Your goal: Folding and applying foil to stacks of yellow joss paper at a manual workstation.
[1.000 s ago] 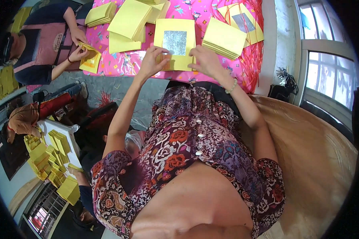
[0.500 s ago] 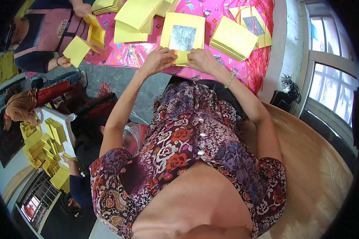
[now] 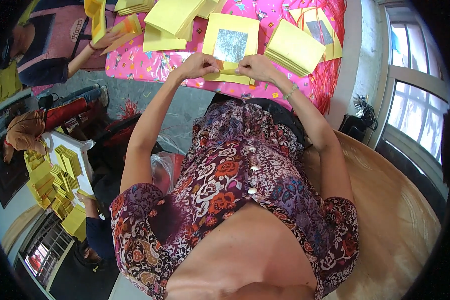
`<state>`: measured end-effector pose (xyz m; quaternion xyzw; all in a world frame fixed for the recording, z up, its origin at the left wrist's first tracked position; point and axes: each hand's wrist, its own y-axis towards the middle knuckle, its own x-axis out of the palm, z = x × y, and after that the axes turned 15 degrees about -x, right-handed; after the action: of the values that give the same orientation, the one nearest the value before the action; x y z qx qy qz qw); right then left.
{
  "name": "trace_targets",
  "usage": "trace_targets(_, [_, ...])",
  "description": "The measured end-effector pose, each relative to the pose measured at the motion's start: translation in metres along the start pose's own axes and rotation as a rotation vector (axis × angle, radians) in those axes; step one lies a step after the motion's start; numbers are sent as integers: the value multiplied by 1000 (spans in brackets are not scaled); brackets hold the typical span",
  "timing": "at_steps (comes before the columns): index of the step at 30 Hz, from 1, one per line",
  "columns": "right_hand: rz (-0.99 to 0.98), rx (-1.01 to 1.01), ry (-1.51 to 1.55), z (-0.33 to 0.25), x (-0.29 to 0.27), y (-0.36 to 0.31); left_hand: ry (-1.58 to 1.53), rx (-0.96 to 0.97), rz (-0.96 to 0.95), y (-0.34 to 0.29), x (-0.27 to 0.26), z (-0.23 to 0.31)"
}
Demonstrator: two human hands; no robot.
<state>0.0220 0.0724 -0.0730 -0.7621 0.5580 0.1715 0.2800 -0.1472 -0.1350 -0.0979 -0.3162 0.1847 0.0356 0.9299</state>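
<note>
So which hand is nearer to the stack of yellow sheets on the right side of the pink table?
Right. The right hand pinches the folded yellow sheet just left of the stack of yellow sheets; the left hand is farther left, at that sheet's other end.

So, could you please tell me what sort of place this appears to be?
Probably a small hand workshop for folding paper. Stacks of yellow sheets cover a pink patterned tablecloth, both hands fold a foil-centred yellow sheet, and a co-worker's hand handles sheets too.

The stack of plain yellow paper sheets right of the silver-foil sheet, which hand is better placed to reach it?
Right hand: it lies nearest the stack of plain yellow paper sheets; the left hand is across the silver-foil sheet.
</note>
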Motion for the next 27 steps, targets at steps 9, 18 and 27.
trace_targets(9, [-45,52,49,-4,-3,4,-61,30,-10,6,0,-13])
trace_targets(18, [-15,58,52,-6,-1,5,-84,-19,-37,6,-1,-13])
trace_targets(27, [3,63,37,-7,1,3,-102,-22,-59,6,-2,-11])
